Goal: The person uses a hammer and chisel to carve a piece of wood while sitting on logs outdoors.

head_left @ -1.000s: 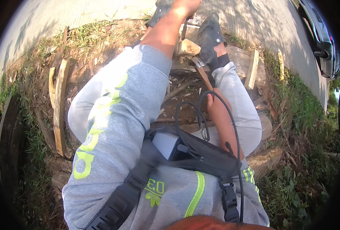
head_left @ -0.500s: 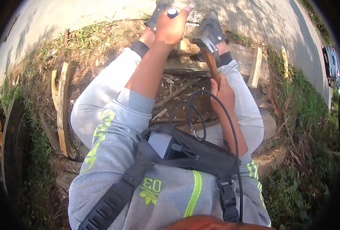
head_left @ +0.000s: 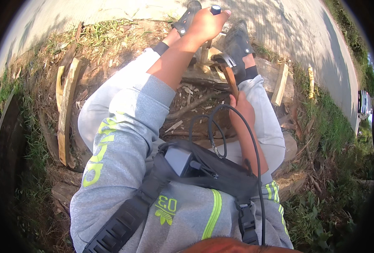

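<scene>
At the top centre, my left hand [head_left: 208,26] is wrapped round the dark handle of what looks like a chisel [head_left: 215,9], its pale-capped end sticking up out of the fist. Part of its blade shows below the hand, but its tip is hard to make out. My right hand [head_left: 242,110] is closed round the wooden handle of a hammer [head_left: 230,80]. The metal head is beside my right shoe, close to a pale, split piece of wood [head_left: 214,54]. That wood is between my feet, at the far side of a weathered log [head_left: 204,76].
Wood strips lie left [head_left: 68,111] and right [head_left: 280,84]. Chips and a branch [head_left: 191,105] cover the ground between my legs. A black cable [head_left: 254,139] loops from the waist bag [head_left: 208,170] near my right arm. Beyond are a paved road [head_left: 279,25] and a vehicle [head_left: 364,104].
The view has shifted somewhat. My left hand with the chisel appears farther right, exposing more of the pale wood, and the hammer head appears slightly lower. Both hands keep their holds.
</scene>
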`<state>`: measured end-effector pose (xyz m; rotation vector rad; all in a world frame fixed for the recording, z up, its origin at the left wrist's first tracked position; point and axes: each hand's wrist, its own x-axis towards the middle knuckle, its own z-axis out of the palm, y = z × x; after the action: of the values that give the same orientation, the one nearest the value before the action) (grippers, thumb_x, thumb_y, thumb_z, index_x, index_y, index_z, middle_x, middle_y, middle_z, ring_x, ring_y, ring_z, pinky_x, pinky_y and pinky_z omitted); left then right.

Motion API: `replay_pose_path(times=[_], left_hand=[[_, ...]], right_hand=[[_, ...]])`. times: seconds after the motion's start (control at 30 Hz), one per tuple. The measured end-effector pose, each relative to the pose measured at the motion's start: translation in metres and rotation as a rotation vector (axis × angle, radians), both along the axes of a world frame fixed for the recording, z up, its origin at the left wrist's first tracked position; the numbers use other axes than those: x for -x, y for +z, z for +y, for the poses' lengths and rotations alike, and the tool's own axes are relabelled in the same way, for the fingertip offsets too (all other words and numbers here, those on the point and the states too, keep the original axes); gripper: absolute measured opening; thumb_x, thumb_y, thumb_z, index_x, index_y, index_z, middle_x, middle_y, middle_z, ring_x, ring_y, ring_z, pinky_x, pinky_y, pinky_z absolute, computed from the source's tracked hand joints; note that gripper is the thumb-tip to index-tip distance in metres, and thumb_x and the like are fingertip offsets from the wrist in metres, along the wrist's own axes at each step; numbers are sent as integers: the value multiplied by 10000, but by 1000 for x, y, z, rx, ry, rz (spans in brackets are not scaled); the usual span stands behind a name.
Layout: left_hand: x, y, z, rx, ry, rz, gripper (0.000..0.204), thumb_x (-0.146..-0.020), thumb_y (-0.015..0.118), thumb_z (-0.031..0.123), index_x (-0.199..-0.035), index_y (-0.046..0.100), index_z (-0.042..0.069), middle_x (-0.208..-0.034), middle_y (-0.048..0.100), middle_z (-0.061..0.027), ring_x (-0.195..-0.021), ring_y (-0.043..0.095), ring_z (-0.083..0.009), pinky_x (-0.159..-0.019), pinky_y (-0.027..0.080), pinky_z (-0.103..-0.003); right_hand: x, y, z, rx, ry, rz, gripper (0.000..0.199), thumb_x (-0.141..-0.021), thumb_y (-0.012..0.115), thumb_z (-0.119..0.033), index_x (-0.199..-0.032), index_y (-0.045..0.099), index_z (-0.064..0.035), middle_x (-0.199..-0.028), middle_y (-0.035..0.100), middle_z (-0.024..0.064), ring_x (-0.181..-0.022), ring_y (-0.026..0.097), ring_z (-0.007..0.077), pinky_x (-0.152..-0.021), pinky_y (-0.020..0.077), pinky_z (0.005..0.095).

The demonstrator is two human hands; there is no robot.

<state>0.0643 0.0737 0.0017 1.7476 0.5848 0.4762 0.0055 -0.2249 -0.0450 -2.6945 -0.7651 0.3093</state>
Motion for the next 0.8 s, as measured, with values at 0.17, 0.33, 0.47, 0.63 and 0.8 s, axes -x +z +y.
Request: replay_pose_path(times=[0.17, 0.33, 0.47, 0.63, 0.8], left_hand=[[2, 24, -23, -75, -34, 33, 466, -985, 703, 502, -998, 726, 37, -886, 730, -96, -871, 690, -243, -835, 539, -408], [6, 20, -22, 91, -38, -121, 329, -1013, 674, 309, -1074, 729, -10, -875, 755, -172, -838, 711, -256, -759, 541, -408], [5, 15, -26, -44, -29, -121, 328, -1011, 663, 320, -1084, 735, 9, -896, 758, -187, -853, 733, -290, -770, 549, -421], [-8, 0, -14, -82, -14, -112, 357, -1008, 651, 346, -1103, 737, 13, -963, 766, -228, -933, 751, -374, -803, 555, -458], [-12, -10, -3, -177, 29, -61, 429, -1003, 639, 412, -1112, 748, 11, -1003, 768, -245, -971, 749, -391, -840, 551, -481]], right_hand=[[3, 2, -1, -1, -12, 6, 270, -1077, 587, -342, -1072, 536, -77, -785, 696, 245, -788, 684, 497, -659, 504, 589], [7, 5, -2, 11, -19, 25, 276, -1077, 585, -347, -1078, 537, -75, -788, 690, 246, -789, 678, 502, -662, 497, 596], [4, 6, -1, 23, -31, 19, 272, -1075, 591, -351, -1085, 564, -81, -796, 695, 238, -784, 678, 499, -662, 498, 590], [-17, 36, 2, -127, 33, -88, 298, -1076, 596, -354, -1164, 610, -69, -817, 701, 230, -768, 682, 487, -652, 502, 568], [-19, 26, -2, 14, 7, -71, 284, -1078, 600, -348, -1146, 631, -74, -812, 691, 234, -781, 683, 471, -651, 499, 541]])
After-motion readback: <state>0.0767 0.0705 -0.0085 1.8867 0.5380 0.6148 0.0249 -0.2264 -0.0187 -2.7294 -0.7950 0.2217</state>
